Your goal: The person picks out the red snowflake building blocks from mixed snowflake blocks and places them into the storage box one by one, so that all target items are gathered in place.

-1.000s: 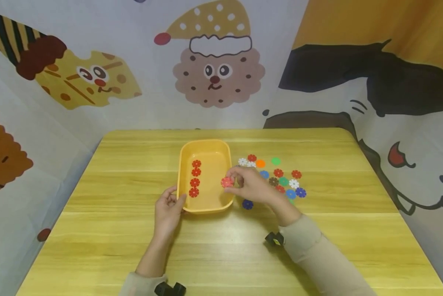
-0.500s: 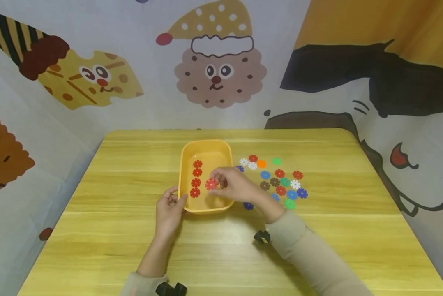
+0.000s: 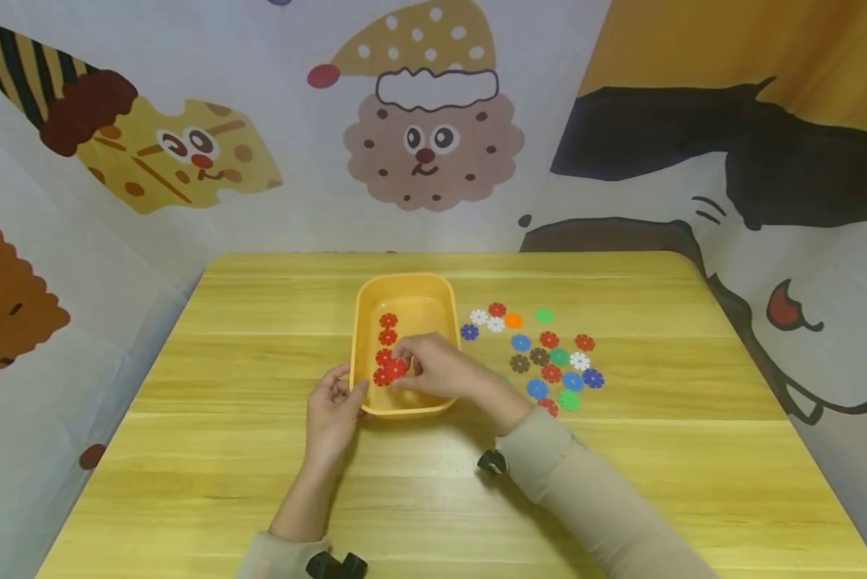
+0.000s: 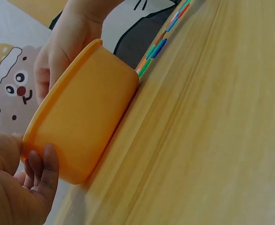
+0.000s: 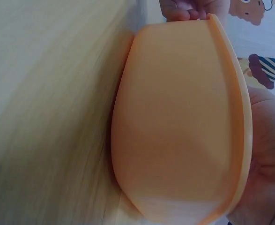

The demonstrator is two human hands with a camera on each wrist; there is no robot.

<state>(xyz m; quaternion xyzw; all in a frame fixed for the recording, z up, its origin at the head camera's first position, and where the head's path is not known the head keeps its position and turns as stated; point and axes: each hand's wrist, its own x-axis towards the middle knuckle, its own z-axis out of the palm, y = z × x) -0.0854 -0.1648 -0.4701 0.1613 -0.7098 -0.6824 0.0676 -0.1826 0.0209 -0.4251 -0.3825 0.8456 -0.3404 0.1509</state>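
I had the left hand (image 3: 335, 410) at the near left of the yellow tray (image 3: 426, 310), its thumb over the rim and its fingers bent against the outer wall, pinching the side, I judged, so that the tray would not slide. The right hand (image 3: 442, 366) reached in over the right side and pinched a red disc (image 3: 396, 369) between thumb and fingers, a hold at the edge that left much of it uncovered and, I thought, suited laying it flat. That disc was in the tray's near left part, by the near end of a row of red discs (image 3: 388, 337); from above it overlapped them, and I could not tell whether it touched them or hung just over (the tray's wall hid the fingertips from my right wrist view). The row ran from far to near along the left side, which seemed meant to leave room on the right. On the table (image 3: 223, 386), right of the tray, lay loose discs (image 3: 573, 381) of mixed colours, well placed for the right hand's reach.
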